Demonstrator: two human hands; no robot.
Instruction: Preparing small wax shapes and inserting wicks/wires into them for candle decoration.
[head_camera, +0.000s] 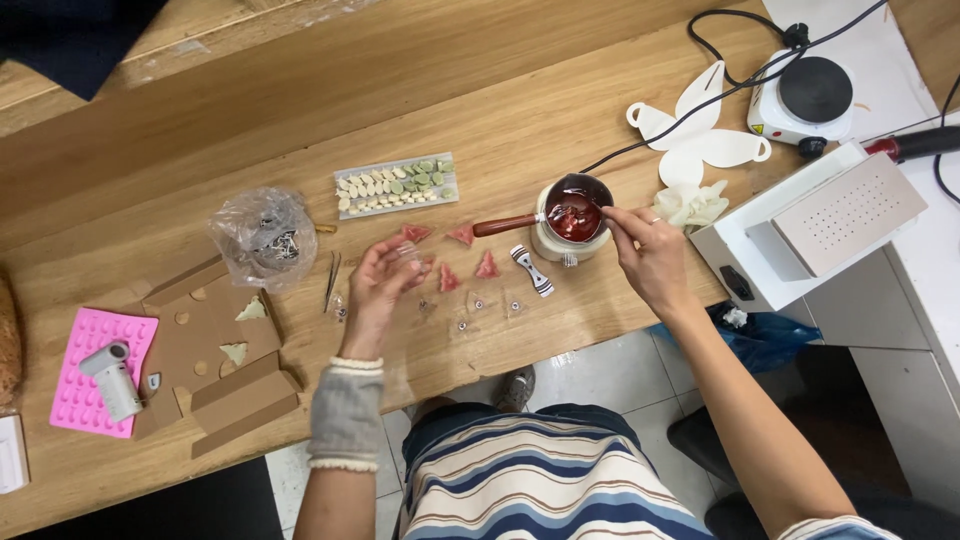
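There is one view, from a camera on the person's head. It looks almost straight down, from close above, at the wooden table (300, 130), which runs aslant across the frame. The person's striped lap fills the bottom centre, and the tiled floor (600, 375) shows lower right.

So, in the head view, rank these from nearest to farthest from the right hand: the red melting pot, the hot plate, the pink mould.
1. Red melting pot: just left of the right hand, whose fingertips reach over its rim.
2. Hot plate: farther back and to the right, at the bench corner.
3. Pink mould: far left edge of the bench.
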